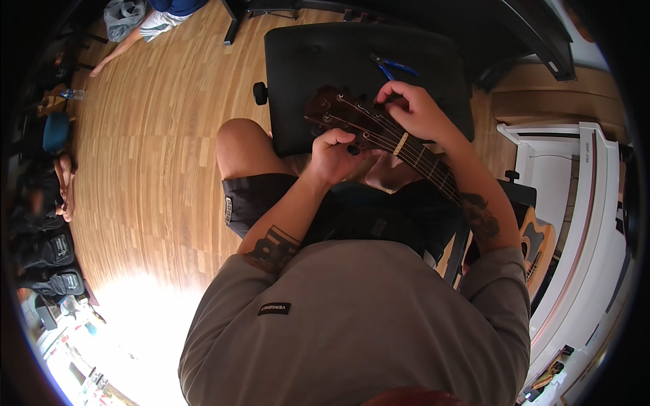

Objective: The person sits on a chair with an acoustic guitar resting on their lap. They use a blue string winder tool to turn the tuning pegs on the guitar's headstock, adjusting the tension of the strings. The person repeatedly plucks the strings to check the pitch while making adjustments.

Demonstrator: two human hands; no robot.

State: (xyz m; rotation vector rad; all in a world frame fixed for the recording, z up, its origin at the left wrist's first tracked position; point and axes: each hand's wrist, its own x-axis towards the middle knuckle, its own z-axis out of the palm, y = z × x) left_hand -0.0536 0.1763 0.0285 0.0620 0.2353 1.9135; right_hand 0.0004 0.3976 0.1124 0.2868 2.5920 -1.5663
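Observation:
A guitar's dark headstock (326, 108) points to the upper left, its strings running over a pale nut (401, 144) and down the dark neck (428, 162). My left hand (332, 157) is closed at the headstock's near edge, thumb on top beside a dark tuning peg (353, 149), with part of the fingers hidden underneath. At the far edge, my right hand (421, 114) pinches at a tuning peg (380, 107), thumb and forefinger bent together. Beyond my right forearm a light wooden guitar body (539, 250) shows in line with the neck; my arm hides the stretch between.
Blue-handled pliers (396, 66) lie on a black padded bench (298, 61) ahead of me. White furniture like a keyboard cabinet (575, 223) stands at right. Black bags (57, 264) lie at left. Other people's legs show at upper left and left on the wooden floor (149, 135).

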